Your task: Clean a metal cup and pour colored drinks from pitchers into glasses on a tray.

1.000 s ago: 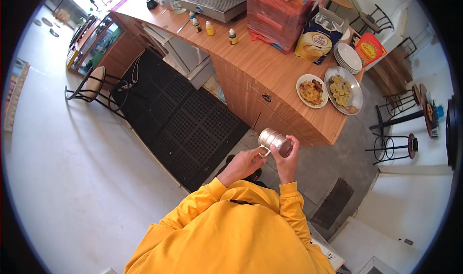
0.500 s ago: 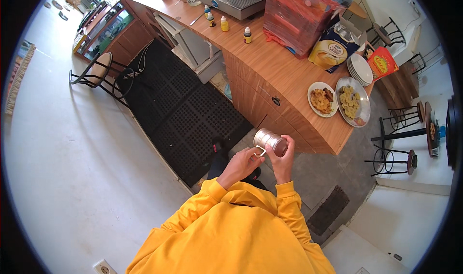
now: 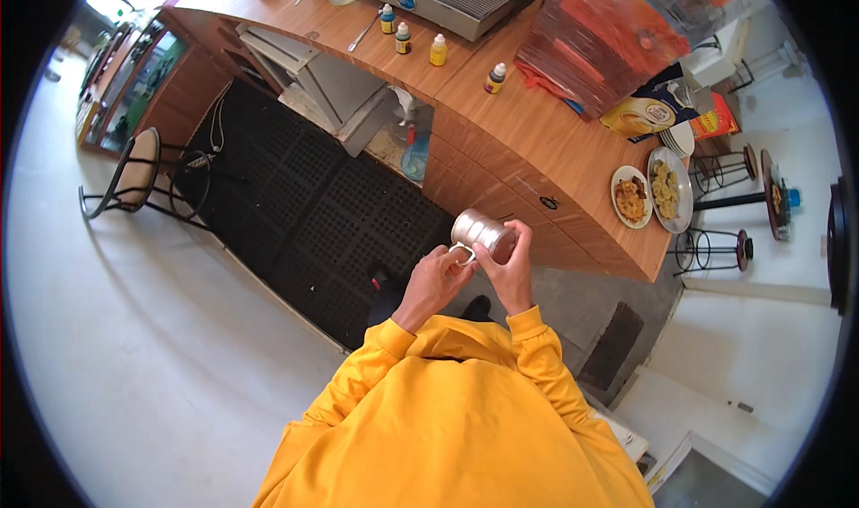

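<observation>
In front of my body I hold a shiny, pinkish metallic mug with ridged bands, tipped over on its side in the air. My left hand is closed, its fingertips pinching the pale loop handle. Around one end of the mug wraps my right hand, thumb on the near side and fingers on the far right. The mug's inside is hidden. Both hands are just off the drawer front of the wooden counter.
On the counter are several small dropper bottles, a steel machine, a plastic-wrapped red box, a plate of food and an oval platter. A black rubber mat covers the floor; a chair stands left.
My view has shifted forward and left along the counter. The mug has stayed in both hands, with little change in grip.
</observation>
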`<state>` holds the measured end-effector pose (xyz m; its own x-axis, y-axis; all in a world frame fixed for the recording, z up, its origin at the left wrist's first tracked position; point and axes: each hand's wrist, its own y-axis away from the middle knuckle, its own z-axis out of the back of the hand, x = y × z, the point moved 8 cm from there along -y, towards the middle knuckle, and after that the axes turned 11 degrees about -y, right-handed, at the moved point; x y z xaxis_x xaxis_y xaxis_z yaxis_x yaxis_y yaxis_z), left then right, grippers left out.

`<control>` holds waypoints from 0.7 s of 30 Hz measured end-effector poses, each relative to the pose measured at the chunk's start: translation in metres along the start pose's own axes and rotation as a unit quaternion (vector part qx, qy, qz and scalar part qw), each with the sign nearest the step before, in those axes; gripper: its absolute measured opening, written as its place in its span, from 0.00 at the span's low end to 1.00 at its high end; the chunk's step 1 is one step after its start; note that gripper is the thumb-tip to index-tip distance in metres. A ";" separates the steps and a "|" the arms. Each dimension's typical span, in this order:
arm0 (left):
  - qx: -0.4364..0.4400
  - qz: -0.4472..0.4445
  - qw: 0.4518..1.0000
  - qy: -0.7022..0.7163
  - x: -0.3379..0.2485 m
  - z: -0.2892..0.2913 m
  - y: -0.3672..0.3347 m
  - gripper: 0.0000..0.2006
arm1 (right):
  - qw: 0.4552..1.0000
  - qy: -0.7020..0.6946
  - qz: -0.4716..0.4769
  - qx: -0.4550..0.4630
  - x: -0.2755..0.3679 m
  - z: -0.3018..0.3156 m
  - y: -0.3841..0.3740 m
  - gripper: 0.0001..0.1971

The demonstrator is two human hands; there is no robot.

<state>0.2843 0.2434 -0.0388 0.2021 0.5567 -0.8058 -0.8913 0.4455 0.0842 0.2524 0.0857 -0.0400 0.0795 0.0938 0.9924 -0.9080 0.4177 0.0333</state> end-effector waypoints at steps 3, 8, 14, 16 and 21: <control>0.018 -0.015 1.000 0.008 0.026 0.042 -0.014 0.11 | 0.998 0.041 0.027 -0.026 0.021 -0.047 -0.008 0.35; 0.045 -0.052 0.997 -0.025 0.047 0.102 -0.039 0.11 | 0.992 0.082 0.072 -0.065 0.061 -0.108 -0.020 0.35; 0.046 -0.113 0.992 0.001 0.064 0.146 -0.079 0.10 | 0.973 0.159 0.113 -0.127 0.090 -0.155 -0.047 0.34; 0.028 -0.127 0.991 0.029 0.063 0.165 -0.091 0.10 | 0.974 0.126 0.110 -0.153 0.093 -0.164 -0.056 0.34; 0.040 -0.163 0.986 0.027 0.066 0.200 -0.134 0.09 | 0.974 0.083 0.092 -0.187 0.088 -0.193 -0.090 0.33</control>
<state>0.4985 0.3608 0.0137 0.4478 0.3379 -0.8278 -0.7481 0.6486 -0.1399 0.4207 0.2303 0.0211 0.0233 0.3297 0.9438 -0.7015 0.6780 -0.2196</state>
